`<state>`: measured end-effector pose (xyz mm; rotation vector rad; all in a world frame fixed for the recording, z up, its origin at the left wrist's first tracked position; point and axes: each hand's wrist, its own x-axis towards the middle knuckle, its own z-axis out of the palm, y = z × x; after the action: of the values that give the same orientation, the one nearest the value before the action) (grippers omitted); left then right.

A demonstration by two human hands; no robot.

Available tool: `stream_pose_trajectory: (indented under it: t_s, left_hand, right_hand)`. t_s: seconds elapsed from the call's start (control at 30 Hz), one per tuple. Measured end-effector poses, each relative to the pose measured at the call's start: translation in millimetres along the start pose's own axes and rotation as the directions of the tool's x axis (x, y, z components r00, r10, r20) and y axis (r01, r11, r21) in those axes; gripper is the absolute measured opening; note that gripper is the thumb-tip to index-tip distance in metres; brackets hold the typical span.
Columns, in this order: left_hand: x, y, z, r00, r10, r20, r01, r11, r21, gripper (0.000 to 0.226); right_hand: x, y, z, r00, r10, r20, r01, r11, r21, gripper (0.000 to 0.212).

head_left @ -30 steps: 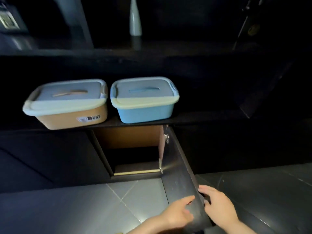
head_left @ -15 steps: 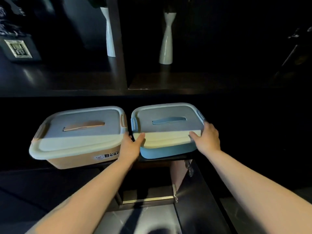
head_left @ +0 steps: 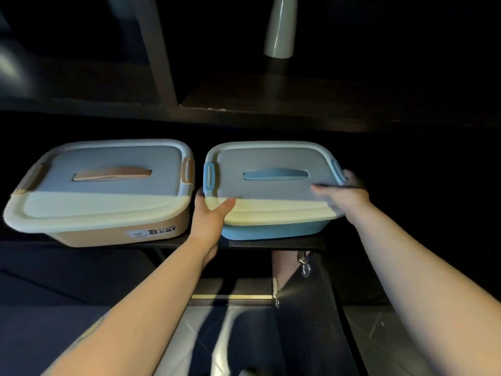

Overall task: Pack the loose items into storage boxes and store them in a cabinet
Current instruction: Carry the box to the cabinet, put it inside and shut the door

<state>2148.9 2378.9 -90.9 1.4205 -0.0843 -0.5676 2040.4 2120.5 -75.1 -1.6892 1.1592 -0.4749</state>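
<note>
Storage boxes sit side by side on a dark shelf (head_left: 271,244): the orange box (head_left: 103,194) left, the blue box (head_left: 271,191) right. Left hand (head_left: 210,217) grips the blue box's near-left corner, thumb on the lid; right hand (head_left: 344,194) clasps its right edge, thumb across the lid.

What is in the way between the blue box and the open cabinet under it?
Only the dark shelf the blue box rests on. Both hands grip it, left hand and right hand. The cabinet opening below looks clear, its door swung open.
</note>
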Motion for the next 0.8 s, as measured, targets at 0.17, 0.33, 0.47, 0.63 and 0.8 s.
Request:
stream_pose_trajectory:
  t_s: [0.17,0.33,0.47,0.63,0.8]
  left_hand:
    - [-37,-2,-16,0.996,0.042,0.083,-0.036,0.997,-0.075,0.048]
    - [-117,-30,-64,0.988,0.081,0.131,-0.077,0.996,-0.036,0.066]
    - [-176,-64,-128,0.991,0.096,0.098,-0.090,0.994,-0.061,0.067]
    - [-188,-120,-190,0.999,-0.008,0.052,0.008,1.000,-0.004,0.057]
    - [-142,-203,-215,0.993,-0.112,0.027,0.110,0.992,0.064,0.056]
  right_hand:
    - [-54,22,-13,0.994,-0.040,-0.106,0.046,0.997,0.060,0.063]
    - [-155,64,-26,0.991,0.016,-0.131,0.000,0.993,0.120,0.049]
    - [-259,113,6,0.982,-0.025,-0.189,0.052,0.989,0.140,0.045]
    - [-291,179,54,1.000,-0.002,-0.009,0.003,1.000,0.029,0.027]
    - [-246,258,113,0.996,0.044,0.079,-0.039,0.997,-0.067,0.026]
